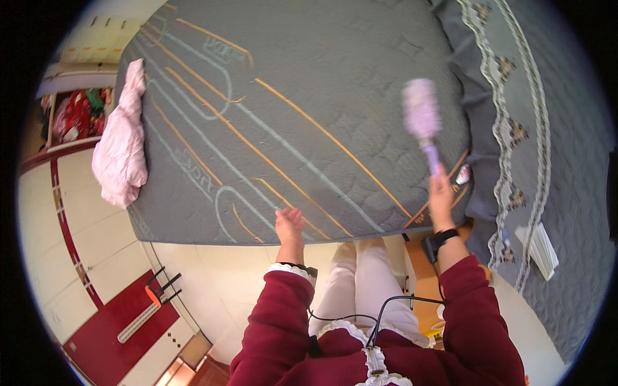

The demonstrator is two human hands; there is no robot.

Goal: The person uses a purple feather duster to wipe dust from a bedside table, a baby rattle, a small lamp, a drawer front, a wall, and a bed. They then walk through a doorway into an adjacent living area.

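Note:
My right hand (440,193) is closed round the purple handle of a brush (423,111) with a fluffy, light purple head. The head is blurred and lies over the right part of a grey quilted mattress (309,106) with orange and pale blue stripes; whether it touches the fabric I cannot tell. Near the mattress's front edge, my left hand (290,226) holds nothing, its fingers loosely extended. A crumpled pink cloth (123,149) lies along the far left edge of the mattress.
At right hangs or lies grey quilted fabric with lace trim (504,144), a white folded item (540,248) on it. An open drawer of clothes (82,116) is at left. Below stand a wooden cabinet (419,270) and, farther left, a black-and-orange object (157,293). Cables hang across my front.

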